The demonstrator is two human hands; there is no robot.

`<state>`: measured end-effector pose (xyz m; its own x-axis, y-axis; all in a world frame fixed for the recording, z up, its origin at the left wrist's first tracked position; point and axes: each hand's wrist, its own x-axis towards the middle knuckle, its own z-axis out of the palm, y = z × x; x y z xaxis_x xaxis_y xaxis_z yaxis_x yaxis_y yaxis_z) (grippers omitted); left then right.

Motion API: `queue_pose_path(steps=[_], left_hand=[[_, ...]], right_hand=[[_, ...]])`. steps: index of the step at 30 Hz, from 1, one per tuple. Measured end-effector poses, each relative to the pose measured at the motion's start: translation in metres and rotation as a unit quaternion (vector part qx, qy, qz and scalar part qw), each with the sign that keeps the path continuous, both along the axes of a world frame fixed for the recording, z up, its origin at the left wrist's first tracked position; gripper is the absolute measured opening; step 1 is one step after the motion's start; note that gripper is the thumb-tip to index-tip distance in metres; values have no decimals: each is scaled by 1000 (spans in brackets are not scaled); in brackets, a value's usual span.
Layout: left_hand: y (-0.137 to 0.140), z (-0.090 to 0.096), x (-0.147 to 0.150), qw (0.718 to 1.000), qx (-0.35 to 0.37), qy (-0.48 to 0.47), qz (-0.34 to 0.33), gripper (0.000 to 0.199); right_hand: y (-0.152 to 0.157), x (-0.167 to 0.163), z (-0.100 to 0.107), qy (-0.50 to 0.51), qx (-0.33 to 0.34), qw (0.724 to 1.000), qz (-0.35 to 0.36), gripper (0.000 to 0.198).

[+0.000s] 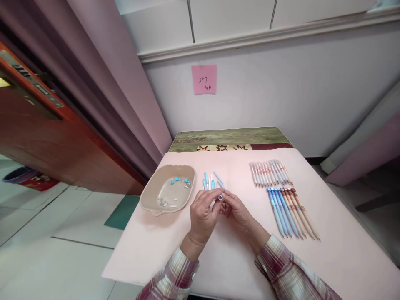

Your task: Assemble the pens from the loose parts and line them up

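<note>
My left hand (201, 210) and my right hand (239, 211) meet above the middle of the table, fingers closed in a pinch. Between their fingertips is a small tubular pen part (220, 197), its round, dark-blue-rimmed end facing me; the rest of it is hidden by the fingers. Just beyond the hands lie several loose pen pieces, among them light blue barrels (218, 178) and white and turquoise tubes (206, 179), partly covered by my left hand. A beige plastic basin (150, 183) on the left holds small turquoise pieces (178, 179) and white and clear bits.
On the right lie a row of blue and tan pens (289, 212) and, behind it, a row of clear pens with red patterns (270, 173). A pink cover (150, 254) lies over the table. A wall stands behind, a wooden door (62, 137) to the left.
</note>
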<state>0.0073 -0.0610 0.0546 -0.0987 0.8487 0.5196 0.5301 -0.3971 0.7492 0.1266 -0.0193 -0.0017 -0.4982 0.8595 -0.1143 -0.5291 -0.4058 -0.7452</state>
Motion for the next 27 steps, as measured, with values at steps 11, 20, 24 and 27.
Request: queue_pose_path(steps=[11,20,24,27], left_hand=[[2,-1,1,989,-69,-118,57,25],[6,-4,-2,951,-140,-274,38,25],[2,3,2,962,-124,-239,47,28],[2,5,1,963,-115,-238,44,26]], right_hand=[[1,1,-2,-15,3,1000,9,30],[-2,0,0,-21,36,999,23,31],[-1,1,1,-20,43,999,13,29],[1,2,0,-22,35,999,0,29]])
